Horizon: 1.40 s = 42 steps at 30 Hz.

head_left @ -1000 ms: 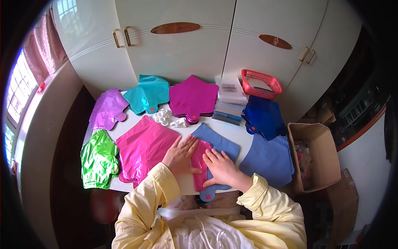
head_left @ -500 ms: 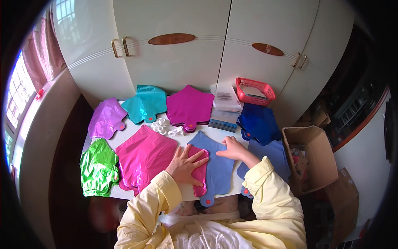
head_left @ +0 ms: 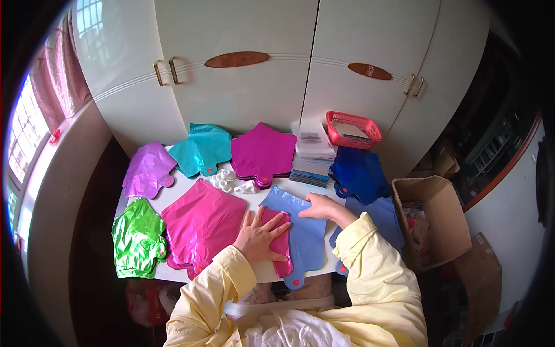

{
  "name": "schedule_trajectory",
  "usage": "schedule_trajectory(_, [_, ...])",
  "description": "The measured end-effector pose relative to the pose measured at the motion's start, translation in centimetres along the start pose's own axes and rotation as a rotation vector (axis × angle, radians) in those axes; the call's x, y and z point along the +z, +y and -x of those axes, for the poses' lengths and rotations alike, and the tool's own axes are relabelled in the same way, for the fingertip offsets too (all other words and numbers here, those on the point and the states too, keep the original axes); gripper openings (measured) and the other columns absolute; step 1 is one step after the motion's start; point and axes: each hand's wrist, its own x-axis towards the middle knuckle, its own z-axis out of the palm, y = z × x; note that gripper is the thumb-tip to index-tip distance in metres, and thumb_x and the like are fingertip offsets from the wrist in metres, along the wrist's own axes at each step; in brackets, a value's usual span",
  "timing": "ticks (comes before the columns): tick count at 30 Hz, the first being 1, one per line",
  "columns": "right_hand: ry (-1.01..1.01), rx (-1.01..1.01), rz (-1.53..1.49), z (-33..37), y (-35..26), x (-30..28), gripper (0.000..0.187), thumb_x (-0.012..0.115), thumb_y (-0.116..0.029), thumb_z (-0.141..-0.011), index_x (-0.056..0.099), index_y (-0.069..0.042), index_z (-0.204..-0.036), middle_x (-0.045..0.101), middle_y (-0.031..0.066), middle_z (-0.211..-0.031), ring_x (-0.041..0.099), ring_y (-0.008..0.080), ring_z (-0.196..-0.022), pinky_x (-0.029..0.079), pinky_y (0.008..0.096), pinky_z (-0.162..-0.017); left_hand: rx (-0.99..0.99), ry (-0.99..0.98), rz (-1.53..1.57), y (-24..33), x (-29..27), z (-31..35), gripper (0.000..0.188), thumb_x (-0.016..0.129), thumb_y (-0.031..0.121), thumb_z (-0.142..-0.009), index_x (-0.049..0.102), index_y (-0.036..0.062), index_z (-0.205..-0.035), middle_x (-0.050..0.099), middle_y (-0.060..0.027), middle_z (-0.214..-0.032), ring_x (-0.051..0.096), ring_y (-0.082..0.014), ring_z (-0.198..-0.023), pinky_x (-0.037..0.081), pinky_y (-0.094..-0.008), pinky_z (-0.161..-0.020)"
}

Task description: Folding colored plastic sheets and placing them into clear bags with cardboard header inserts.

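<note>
A domestic room is serving as a work area. A glossy white wardrobe point(head_left: 248, 95) with brass-coloured handles point(head_left: 173, 70) is standing behind the table point(head_left: 186, 185); a pink curtain point(head_left: 66, 87) is hanging beside a gridded window point(head_left: 28, 136); stacks of shiny coloured sheets point(head_left: 263, 149) are occupying the table.

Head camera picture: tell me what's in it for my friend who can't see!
A person's left hand lies spread on pink foil while the right hand touches a flat blue foil balloon on a white table. More foil balloons, some star-shaped, lie around; a red basket stands behind.
</note>
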Motion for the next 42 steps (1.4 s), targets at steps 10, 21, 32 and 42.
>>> schedule_trajectory(10, [0.351,0.106,-0.115,1.9,1.6,2.8,0.066,0.075,-0.036,-0.068,0.045,0.003,-0.113,0.063,0.0262,-0.103,0.062,0.0385,-0.096,0.05,0.0435,-0.082,-0.11,-0.006,-0.015,0.5,0.0,-0.5,0.102,0.054,0.08,-0.064,0.028,0.0276,-0.147,0.025,-0.006,-0.153,0.014,-0.0483,-0.138,0.011,-0.068,-0.107])
schedule_trajectory(21, [0.41,-0.196,0.062,10.4,-1.6,6.1,0.032,0.062,-0.009,-0.078,0.043,0.002,-0.102,0.055,0.0269,-0.103,0.058,0.0437,-0.089,0.05,0.0476,-0.077,-0.104,0.016,0.003,0.5,0.2,0.0,0.108,0.058,0.08,-0.06,0.027,0.0247,-0.148,0.024,-0.0111,-0.153,0.013,-0.0502,-0.138,0.012,-0.0671,-0.107])
schedule_trajectory(32, [0.566,-0.363,0.071,11.0,-5.0,12.4,0.063,0.051,-0.005,-0.084,0.025,0.009,-0.14,0.024,0.0353,-0.142,0.03,0.0489,-0.131,0.03,0.0472,-0.109,-0.085,-0.042,0.07,-0.5,0.8,0.0,0.102,0.064,0.059,-0.064,0.031,0.0061,-0.144,0.024,-0.0136,-0.152,0.01,-0.0489,-0.139,0.011,-0.0652,-0.109])
schedule_trajectory(42, [0.622,-0.382,0.208,10.8,-5.0,13.3,0.056,0.05,-0.005,-0.082,0.035,0.014,-0.132,0.033,0.034,-0.139,0.033,0.0453,-0.131,0.031,0.0453,-0.11,-0.096,0.15,0.364,-2.8,1.6,-0.9,0.051,0.065,0.034,-0.073,0.06,0.0042,-0.115,0.053,-0.0172,-0.127,0.042,-0.0371,-0.125,0.033,-0.0501,-0.103])
